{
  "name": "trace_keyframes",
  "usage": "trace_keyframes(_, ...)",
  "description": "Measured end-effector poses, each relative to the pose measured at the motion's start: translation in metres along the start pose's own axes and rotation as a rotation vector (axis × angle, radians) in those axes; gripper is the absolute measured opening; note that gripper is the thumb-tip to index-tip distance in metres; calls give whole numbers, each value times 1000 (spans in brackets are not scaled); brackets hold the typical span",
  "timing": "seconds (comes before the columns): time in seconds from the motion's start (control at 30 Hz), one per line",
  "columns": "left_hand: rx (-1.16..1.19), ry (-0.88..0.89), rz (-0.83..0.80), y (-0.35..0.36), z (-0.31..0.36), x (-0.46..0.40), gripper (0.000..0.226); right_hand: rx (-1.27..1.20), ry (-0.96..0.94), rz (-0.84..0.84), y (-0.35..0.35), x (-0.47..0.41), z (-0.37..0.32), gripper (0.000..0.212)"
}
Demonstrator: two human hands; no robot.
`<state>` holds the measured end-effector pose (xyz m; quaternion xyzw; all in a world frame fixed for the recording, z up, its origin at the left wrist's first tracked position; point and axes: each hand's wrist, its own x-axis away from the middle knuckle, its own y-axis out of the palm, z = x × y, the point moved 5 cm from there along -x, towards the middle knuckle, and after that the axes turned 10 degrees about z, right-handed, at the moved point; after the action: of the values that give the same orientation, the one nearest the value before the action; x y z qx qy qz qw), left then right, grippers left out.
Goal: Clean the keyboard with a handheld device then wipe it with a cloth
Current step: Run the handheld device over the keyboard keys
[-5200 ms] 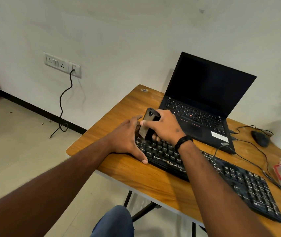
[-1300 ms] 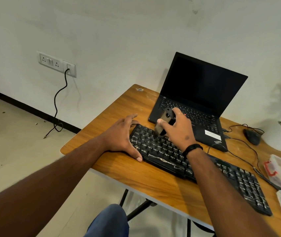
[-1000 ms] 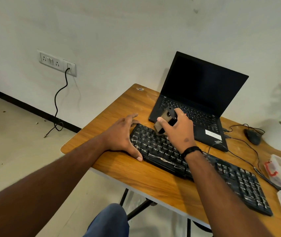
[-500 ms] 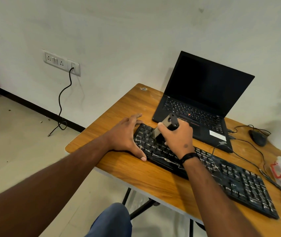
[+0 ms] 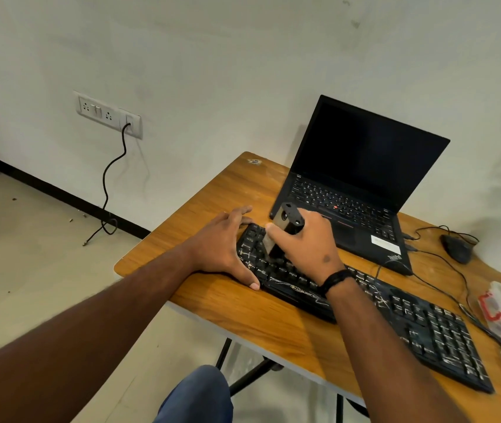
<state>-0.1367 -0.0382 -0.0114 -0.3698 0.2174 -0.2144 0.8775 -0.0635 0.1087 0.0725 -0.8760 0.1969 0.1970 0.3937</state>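
Wall: plain white plaster wall (image 5: pixel 212 56) | Floor: beige tiled floor (image 5: pixel 29 254), black skirting strip (image 5: pixel 69 198) | Furniture: brown wood-grain table (image 5: pixel 273 322)

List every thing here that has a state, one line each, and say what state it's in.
laptop: lid open, screen dark
handheld device: gripped upright, lower end on the keyboard's keys
keyboard: flat on the table, left end braced
left hand: open, resting against the keyboard's left end
right hand: grips the handheld device
wall cable: plugged into the socket
mouse: idle beside the laptop
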Motion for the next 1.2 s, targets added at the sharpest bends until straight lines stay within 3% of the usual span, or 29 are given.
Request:
trace_keyframes(0.07,-4,2,-1,0,0,0,155,17,-20,47,6,3,0,29)
trace_keyframes(0.2,1,2,-11,0,0,-1,154,-3,47,-90,12,-3,1,33)
trace_keyframes(0.33,0,8,-3,0,-1,-1,154,7,-33,-3,11,-7,-5,30)
trace_keyframes(0.47,3,12,-3,0,1,-1,153,-6,43,-189,20,-7,-6,35)
trace_keyframes(0.6,16,11,11,-1,-1,-1,152,-42,-22,-123,21,-9,-15,26)
trace_keyframes(0.73,20,16,12,0,0,-1,152,-46,57,-229,27,-9,-12,25)
trace_keyframes(0.87,31,15,24,-1,0,-1,149,-48,-14,-173,24,-12,-19,22)
trace_keyframes(0.97,29,13,20,-1,-1,-1,147,-54,22,-304,29,-8,-20,19)
trace_keyframes(1.1,57,19,52,-3,2,1,143,-55,-37,-266,26,-15,-23,20)
trace_keyframes(1.2,47,29,42,-4,5,2,139,-63,20,-361,32,-10,-18,19)
